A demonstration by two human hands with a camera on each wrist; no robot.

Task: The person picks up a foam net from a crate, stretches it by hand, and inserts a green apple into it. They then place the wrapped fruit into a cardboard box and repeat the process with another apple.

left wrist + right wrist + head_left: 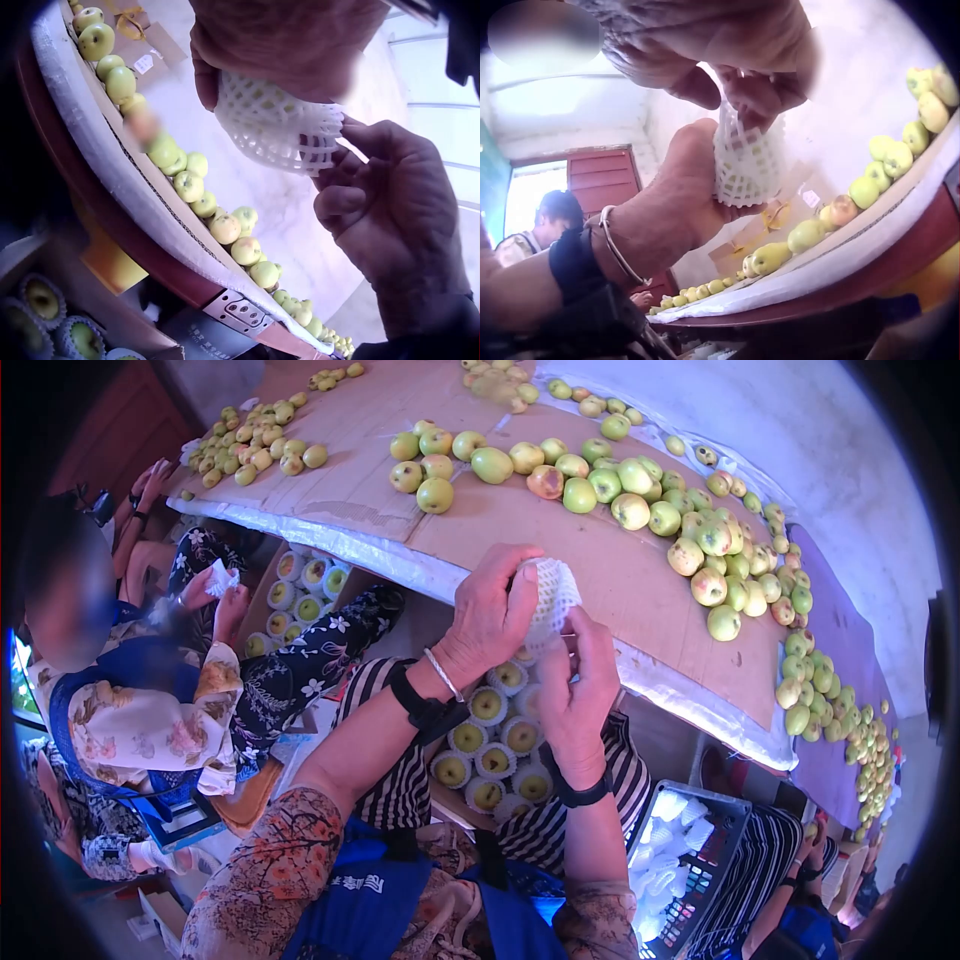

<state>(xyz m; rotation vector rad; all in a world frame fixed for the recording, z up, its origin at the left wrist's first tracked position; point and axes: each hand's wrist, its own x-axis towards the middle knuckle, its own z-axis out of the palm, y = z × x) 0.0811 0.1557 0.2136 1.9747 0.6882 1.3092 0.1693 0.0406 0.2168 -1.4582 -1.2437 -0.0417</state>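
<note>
A white foam net sleeve (552, 600) is held up in front of the table edge between both hands. Through its mesh in the left wrist view shows a pale green apple (271, 96). My left hand (492, 610) grips the sleeved apple from the left, thumb along its side. From below and to the right, my right hand (578, 695) pinches the sleeve's loose edge between thumb and fingers. Below the hands, sleeved apples (495, 761) sit in rows in a box, partly hidden by my forearms and striped trousers.
Loose apples (632, 510) run along the cardboard-covered table (340, 435), whose front edge carries white wrapping (400, 550). A dark crate (735, 820) of foam sleeves (665, 850) stands at my right. To my left sits another person (160, 710) beside a second box of sleeved apples (310, 575).
</note>
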